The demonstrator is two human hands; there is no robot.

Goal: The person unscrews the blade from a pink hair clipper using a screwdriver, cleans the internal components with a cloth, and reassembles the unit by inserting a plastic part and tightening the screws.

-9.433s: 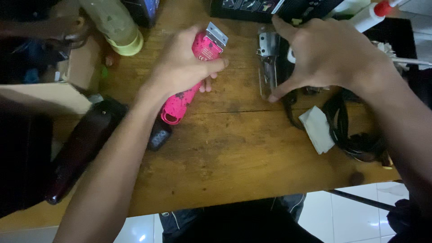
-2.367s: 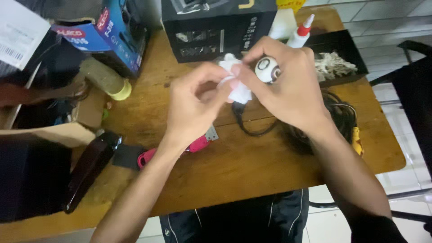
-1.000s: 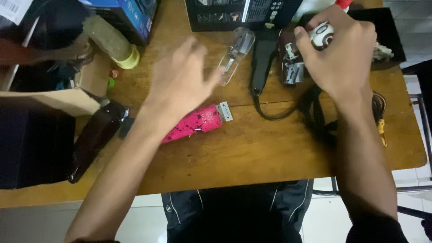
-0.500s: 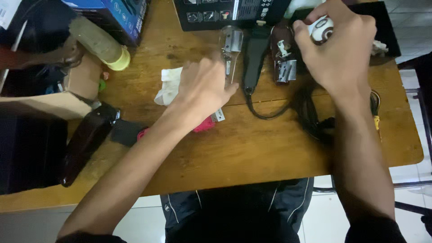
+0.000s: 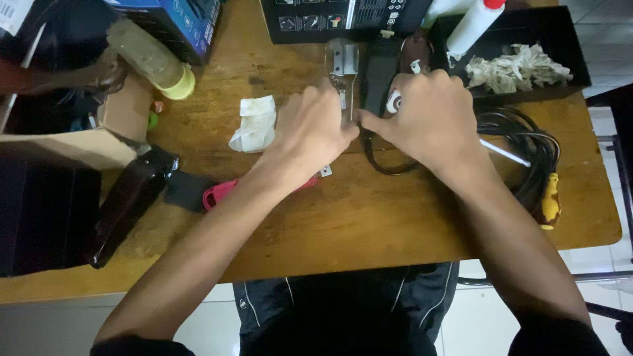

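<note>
Left hand (image 5: pixel 313 135) now off the pink clipper (image 5: pixel 221 192), fingers curled around the clear clipper (image 5: pixel 343 72) on the wooden table (image 5: pixel 395 217). Right hand (image 5: pixel 428 118) lowered beside it, fingertips meeting, small round part (image 5: pixel 394 102) held. White cloth (image 5: pixel 254 123) unmoved.

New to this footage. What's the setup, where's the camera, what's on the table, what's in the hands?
There is no machine here: a person works with two bare hands, filmed by one camera worn on the head, looking down at a wooden table.

The left hand and right hand meet near a clear plastic clipper housing beside a black clipper body. The right hand also holds a small round white part; whether the left hand grips anything is hidden.

Also there: a pink clipper under the left forearm, a dark red clipper, a crumpled white tissue, coiled black cable, a black tray and a white squeeze bottle.
</note>
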